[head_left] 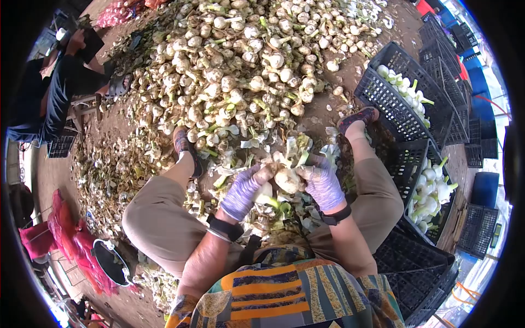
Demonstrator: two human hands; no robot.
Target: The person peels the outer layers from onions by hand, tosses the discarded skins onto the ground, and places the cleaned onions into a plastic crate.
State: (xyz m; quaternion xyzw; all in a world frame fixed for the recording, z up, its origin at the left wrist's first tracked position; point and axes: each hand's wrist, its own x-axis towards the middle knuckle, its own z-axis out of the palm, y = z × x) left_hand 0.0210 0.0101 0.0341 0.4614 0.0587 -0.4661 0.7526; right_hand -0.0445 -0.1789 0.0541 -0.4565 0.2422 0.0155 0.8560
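I sit on the ground with my knees apart. Both my hands wear purple gloves and meet on one pale, dirty bulb vegetable (286, 179) with green leaves. My left hand (244, 191) grips its left side and stem end. On the right side my right hand (322, 183) holds it by the outer leaves. Peeled leaves and trimmings lie on the ground between my legs, under the bulb.
A big heap of untrimmed bulbs (240, 65) covers the ground ahead. Black plastic crates (402, 109) holding clean white bulbs stand at my right, with more empty crates (421, 273) stacked nearby. Another person (54, 93) sits at the far left. Red mesh sacks (76, 246) lie at lower left.
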